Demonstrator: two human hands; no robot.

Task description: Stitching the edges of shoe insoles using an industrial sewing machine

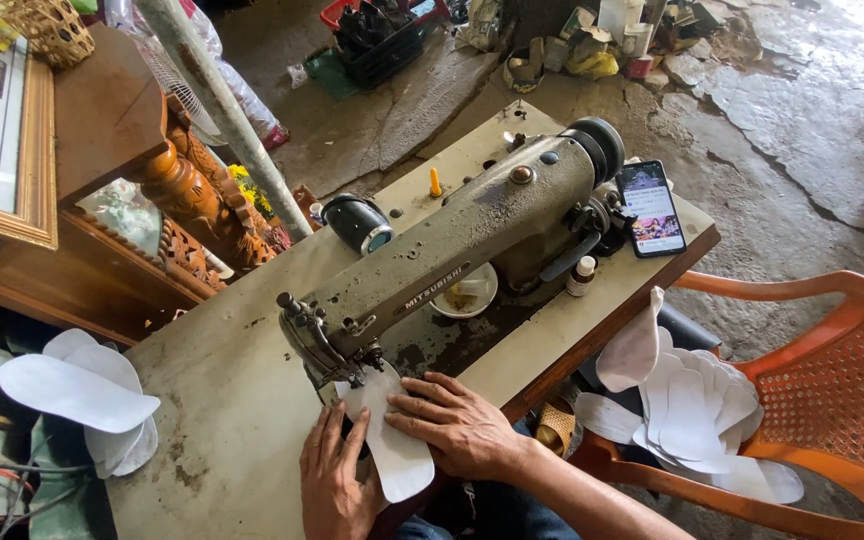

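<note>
Head view. A white insole piece [392,440] lies on the table [222,400] under the needle end of the sewing machine [452,270]. The left hand [332,485] rests flat at its left edge, fingers spread and gripping nothing; the right hand [457,425] presses on it from the right, fingers extended. Good practice, as judged: keep both palms flat, fingertips clear of the needle, and guide the piece evenly. More cut pieces [687,410] sit on the orange chair [832,380].

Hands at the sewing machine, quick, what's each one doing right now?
Left hand: open, flat on the white sole-shaped piece.
Right hand: open, fingers spread, pressing the same piece beside the machine's needle end.
</note>
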